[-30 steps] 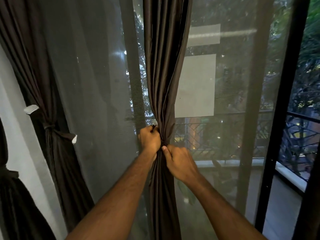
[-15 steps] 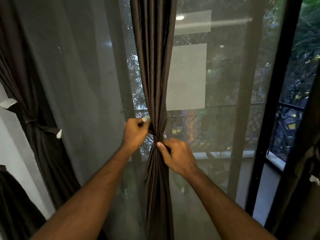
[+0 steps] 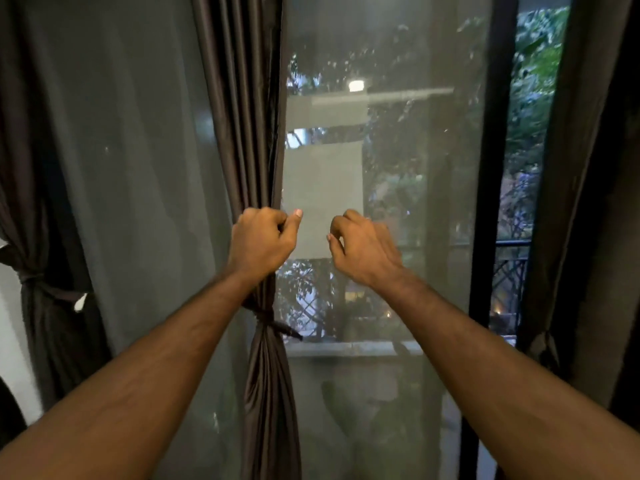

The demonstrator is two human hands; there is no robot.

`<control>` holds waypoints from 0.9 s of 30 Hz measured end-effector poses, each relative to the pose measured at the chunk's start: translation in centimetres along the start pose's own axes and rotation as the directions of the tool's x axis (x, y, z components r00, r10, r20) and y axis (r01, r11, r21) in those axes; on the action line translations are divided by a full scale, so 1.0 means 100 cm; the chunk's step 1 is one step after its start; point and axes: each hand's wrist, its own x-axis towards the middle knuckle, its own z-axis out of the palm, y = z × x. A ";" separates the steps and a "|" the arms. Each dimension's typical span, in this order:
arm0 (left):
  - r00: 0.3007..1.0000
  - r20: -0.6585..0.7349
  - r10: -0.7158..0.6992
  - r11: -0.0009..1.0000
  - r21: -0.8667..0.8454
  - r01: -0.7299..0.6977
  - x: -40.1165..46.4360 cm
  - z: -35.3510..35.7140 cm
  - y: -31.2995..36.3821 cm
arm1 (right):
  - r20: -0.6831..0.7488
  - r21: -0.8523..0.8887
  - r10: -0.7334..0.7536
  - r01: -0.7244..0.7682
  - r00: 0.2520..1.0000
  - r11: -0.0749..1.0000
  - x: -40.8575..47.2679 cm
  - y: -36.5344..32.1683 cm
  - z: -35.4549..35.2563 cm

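A person stands at a balcony window with both forearms raised, before a dark brown satin curtain (image 3: pixel 242 133) that hangs in the middle of the view. The curtain is gathered into a narrow column and bound below the wrists by a matching fabric tie (image 3: pixel 265 318), whose loose end pokes out to the right. The left hand (image 3: pixel 263 240) is curled into a fist against the curtain's right edge, thumb pointing up; whether it pinches a fold cannot be told. The right hand (image 3: pixel 363 251) hovers just beside it, clear of the curtain, with fingers curled and nothing seen in them. Grey sheer fabric (image 3: pixel 138 168) covers the glass behind. At far left a second brown curtain (image 3: pixel 41 323) is also tied back. A black door frame (image 3: pixel 491 168) and a balcony railing (image 3: pixel 509 271) stand at right.
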 end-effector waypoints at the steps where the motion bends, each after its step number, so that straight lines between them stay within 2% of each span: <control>1: 1.000 0.004 0.027 1.000 0.014 -0.027 0.017 -0.005 0.012 | -0.023 -0.023 -0.012 0.011 1.000 1.000 0.009 0.006 -0.016; 8: 0.977 0.008 0.215 0.975 0.054 -0.215 0.136 -0.042 0.099 | -0.238 -0.253 -0.077 0.015 0.968 0.967 0.070 0.037 -0.148; 13: 0.948 -0.025 0.318 0.939 -0.126 -0.319 0.188 -0.055 0.153 | -0.399 -0.350 -0.110 -0.040 0.910 0.936 0.101 0.052 -0.242; 19: 0.926 -0.081 0.368 0.903 -0.204 -0.377 0.208 -0.062 0.221 | -0.515 -0.381 -0.035 -0.192 0.857 0.904 0.094 0.080 -0.328; 23: 0.925 -0.075 0.373 0.892 -0.246 -0.380 0.215 -0.059 0.257 | -0.600 -0.331 0.043 -0.297 0.799 0.895 0.077 0.106 -0.370; 27: 0.932 -0.058 0.358 0.896 -0.259 -0.361 0.218 -0.048 0.285 | -0.615 -0.313 0.085 -0.341 0.784 0.886 0.061 0.135 -0.393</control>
